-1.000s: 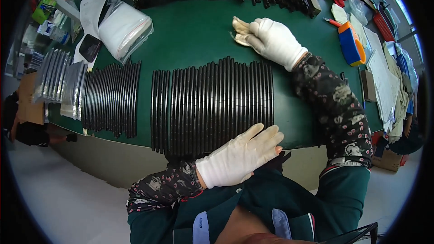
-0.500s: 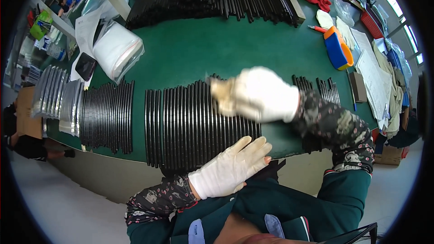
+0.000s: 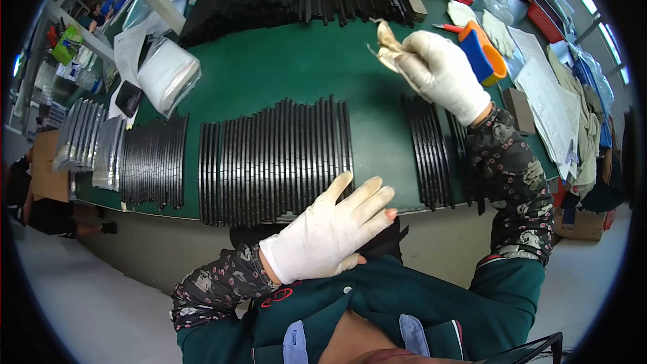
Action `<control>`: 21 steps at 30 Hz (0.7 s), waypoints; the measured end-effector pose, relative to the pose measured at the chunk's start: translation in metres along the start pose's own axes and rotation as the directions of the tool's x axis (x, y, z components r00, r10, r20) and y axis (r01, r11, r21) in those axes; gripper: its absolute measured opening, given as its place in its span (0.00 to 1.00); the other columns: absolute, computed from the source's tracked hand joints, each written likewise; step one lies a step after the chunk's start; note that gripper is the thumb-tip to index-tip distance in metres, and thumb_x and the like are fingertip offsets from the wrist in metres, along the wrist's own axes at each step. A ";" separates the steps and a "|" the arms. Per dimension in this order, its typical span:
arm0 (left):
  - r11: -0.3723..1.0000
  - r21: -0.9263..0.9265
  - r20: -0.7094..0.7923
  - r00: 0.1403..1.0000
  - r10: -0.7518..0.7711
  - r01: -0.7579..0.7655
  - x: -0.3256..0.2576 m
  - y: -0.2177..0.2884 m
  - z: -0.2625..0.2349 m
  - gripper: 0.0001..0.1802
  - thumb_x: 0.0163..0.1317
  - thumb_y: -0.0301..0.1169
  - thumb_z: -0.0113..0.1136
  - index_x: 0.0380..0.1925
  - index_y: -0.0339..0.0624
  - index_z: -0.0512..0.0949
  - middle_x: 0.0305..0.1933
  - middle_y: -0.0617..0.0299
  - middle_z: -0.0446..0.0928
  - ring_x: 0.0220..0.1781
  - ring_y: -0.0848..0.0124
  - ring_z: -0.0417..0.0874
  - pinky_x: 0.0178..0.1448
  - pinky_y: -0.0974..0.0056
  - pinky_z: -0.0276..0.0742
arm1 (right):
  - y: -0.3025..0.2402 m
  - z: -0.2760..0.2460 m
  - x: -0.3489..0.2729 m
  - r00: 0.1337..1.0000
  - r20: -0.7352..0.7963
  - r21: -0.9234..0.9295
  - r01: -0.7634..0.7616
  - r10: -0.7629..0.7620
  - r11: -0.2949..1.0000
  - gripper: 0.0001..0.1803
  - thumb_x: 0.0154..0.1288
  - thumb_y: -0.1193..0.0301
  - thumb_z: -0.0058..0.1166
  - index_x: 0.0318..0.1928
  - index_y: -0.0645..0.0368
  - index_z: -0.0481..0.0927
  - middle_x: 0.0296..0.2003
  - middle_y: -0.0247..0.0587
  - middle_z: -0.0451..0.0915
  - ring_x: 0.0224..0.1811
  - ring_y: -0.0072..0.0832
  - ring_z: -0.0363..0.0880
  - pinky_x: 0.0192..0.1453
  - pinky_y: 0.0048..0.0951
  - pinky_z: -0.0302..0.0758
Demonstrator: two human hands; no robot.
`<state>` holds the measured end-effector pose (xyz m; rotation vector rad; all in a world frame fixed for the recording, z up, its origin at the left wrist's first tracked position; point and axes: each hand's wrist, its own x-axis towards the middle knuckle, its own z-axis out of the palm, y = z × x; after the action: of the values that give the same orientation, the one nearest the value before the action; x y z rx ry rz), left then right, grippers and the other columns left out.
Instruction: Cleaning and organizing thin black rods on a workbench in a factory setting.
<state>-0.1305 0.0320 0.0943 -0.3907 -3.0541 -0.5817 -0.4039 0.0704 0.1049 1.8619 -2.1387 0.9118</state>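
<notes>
My left hand [image 3: 328, 228], in a white glove with bare tips on some fingers, is open near the table's front edge. Its spread fingers lie by the lower right ends of a middle row of thin black rods [image 3: 276, 155]. Gloved too, my right hand [image 3: 445, 71] is raised over the right side of the table. It is closed on a crumpled, stained beige cloth [image 3: 387, 44]. Below that hand stretches a smaller group of black rods [image 3: 429, 162]; another few lie beside it, partly behind my sleeve.
A large heap of black rods [image 3: 249, 3] lies along the back, ending at a grey block [image 3: 414, 1]. More rods [image 3: 155, 168] and plastic-wrapped bundles [image 3: 79, 136] are at the left. A blue and orange tape dispenser [image 3: 482, 57] and papers [image 3: 546, 111] stand at the right.
My right hand, with the cloth, has moved from over the middle rods up and to the right. My left hand stays spread at the front edge. The view has shifted slightly.
</notes>
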 end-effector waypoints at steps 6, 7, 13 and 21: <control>0.981 -0.053 -0.141 0.974 0.176 -0.185 0.093 0.025 0.025 0.42 0.42 0.44 0.72 0.58 0.38 0.70 0.66 0.49 0.63 0.72 0.53 0.58 0.70 0.48 0.57 | 0.024 -0.036 -0.026 0.960 -0.074 0.304 -0.236 0.269 0.923 0.11 0.66 0.67 0.57 0.36 0.64 0.78 0.24 0.40 0.78 0.27 0.24 0.76 0.34 0.26 0.73; 0.984 -0.032 -0.168 0.971 0.170 -0.178 0.104 0.025 0.037 0.42 0.44 0.45 0.72 0.59 0.38 0.69 0.67 0.49 0.62 0.73 0.53 0.58 0.71 0.48 0.56 | 0.027 -0.038 -0.029 0.966 -0.086 0.265 -0.213 0.243 0.940 0.11 0.66 0.67 0.57 0.36 0.64 0.78 0.24 0.40 0.78 0.26 0.24 0.76 0.34 0.26 0.73; 0.998 0.015 -0.117 0.991 0.067 -0.065 0.097 0.007 0.061 0.42 0.47 0.48 0.69 0.60 0.39 0.69 0.68 0.49 0.63 0.73 0.52 0.58 0.73 0.47 0.53 | 0.036 -0.034 -0.047 0.981 -0.068 0.162 -0.166 0.179 0.973 0.11 0.65 0.68 0.57 0.35 0.64 0.78 0.24 0.43 0.77 0.26 0.29 0.76 0.33 0.28 0.73; 0.999 -0.037 -0.052 0.998 -0.041 0.039 0.048 0.011 0.035 0.45 0.44 0.48 0.72 0.62 0.42 0.67 0.69 0.51 0.61 0.73 0.53 0.59 0.71 0.45 0.57 | 0.026 -0.021 -0.048 0.998 -0.012 0.119 -0.056 0.058 0.991 0.09 0.61 0.68 0.58 0.33 0.62 0.79 0.25 0.48 0.77 0.29 0.43 0.78 0.34 0.36 0.74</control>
<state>-0.1733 0.0663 0.0688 -0.3105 -3.0109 -0.6384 -0.4240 0.1231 0.0891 1.8478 -2.1837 1.0844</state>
